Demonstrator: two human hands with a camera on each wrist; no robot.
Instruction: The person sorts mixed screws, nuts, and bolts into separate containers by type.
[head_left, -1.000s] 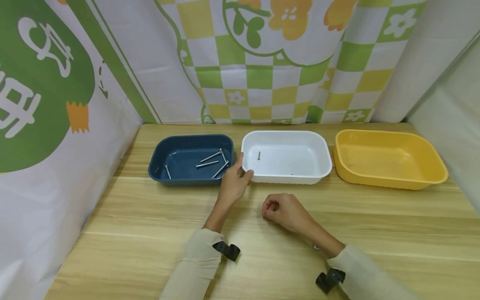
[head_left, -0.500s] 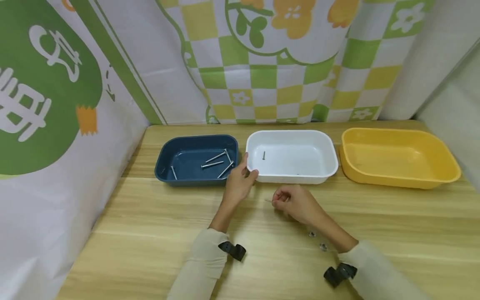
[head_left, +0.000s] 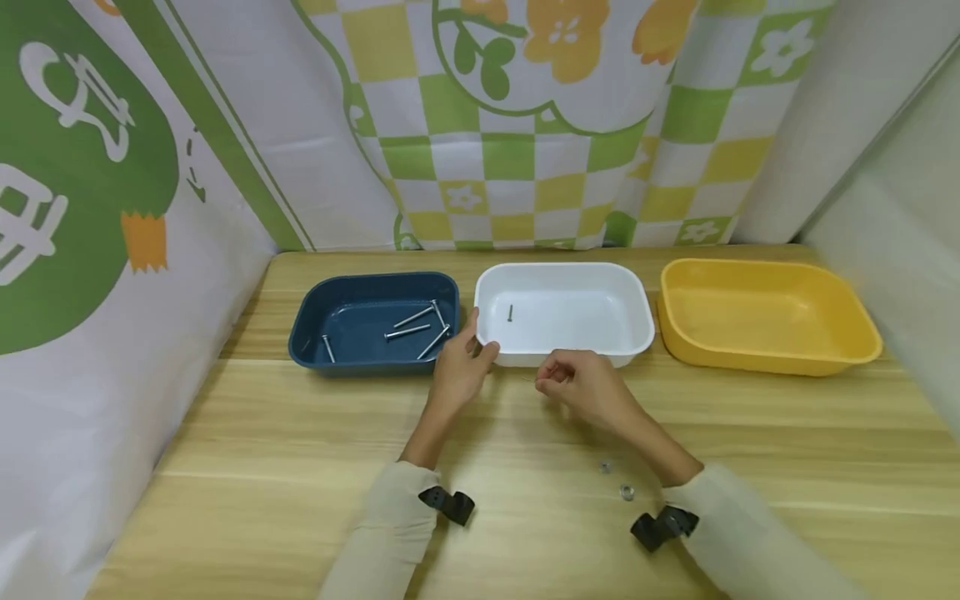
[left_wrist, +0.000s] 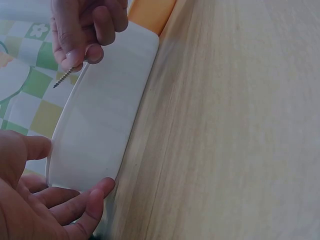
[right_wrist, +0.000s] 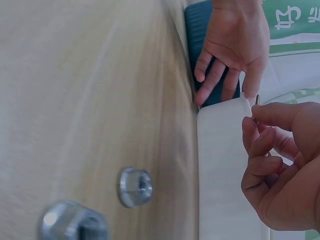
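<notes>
My right hand (head_left: 588,387) pinches a small screw between thumb and forefinger, just in front of the white bin (head_left: 517,360). The screw (left_wrist: 64,78) shows clearly in the left wrist view, its threaded, pointed end sticking out past the fingertips. My left hand (head_left: 457,367) rests at the bin's front left corner, thumb against the front rim, other fingers spread and nearly straight along the side. Inside the white bin lies one short screw (head_left: 510,312). Two metal flange nuts, a nearer nut (head_left: 627,492) and a farther nut (head_left: 605,467), sit on the table beside my right forearm.
Left of the white bin stands a dark blue bin (head_left: 360,369) with several long bolts (head_left: 407,332) in it. A yellow bin (head_left: 757,360) stands on the right. Behind the wooden table (head_left: 262,500) hangs a checked cloth (head_left: 510,158).
My right hand has moved forward with the screw, from the bare table up to the white bin's front wall. The nuts have come out from under my forearm. My left hand stays at the corner.
</notes>
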